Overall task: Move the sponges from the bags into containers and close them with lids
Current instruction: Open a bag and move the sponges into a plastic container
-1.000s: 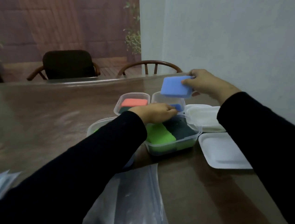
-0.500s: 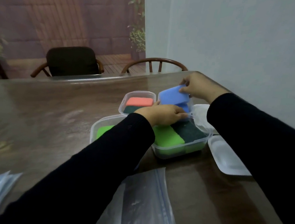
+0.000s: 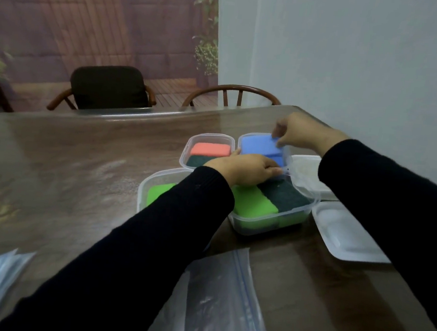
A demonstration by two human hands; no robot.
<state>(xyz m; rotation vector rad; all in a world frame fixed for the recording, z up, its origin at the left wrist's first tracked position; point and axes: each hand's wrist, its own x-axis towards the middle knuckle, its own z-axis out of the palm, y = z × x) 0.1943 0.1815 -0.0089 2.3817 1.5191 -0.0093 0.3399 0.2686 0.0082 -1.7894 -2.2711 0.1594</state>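
Blue sponge going into far-right container

Right hand [image 3: 304, 136] pinches the blue sponge [image 3: 260, 146] at its right edge, so the sponge lies to its left, flat over the blue-sponge container [image 3: 288, 158], long axis left-right; left hand [image 3: 243, 167], fingers extended, rests at that container's near rim, just below the sponge

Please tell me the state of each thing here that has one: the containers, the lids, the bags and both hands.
Far right container: open, blue sponge going in.
Far left container: open, holds orange sponge.
Near right container: open, holds green sponges.
Near left container: open, partly hidden by sleeve.
Lids: off, lying on table.
Bag: flat on table.
Right hand: pinches blue sponge.
Left hand: fingers at far right container.
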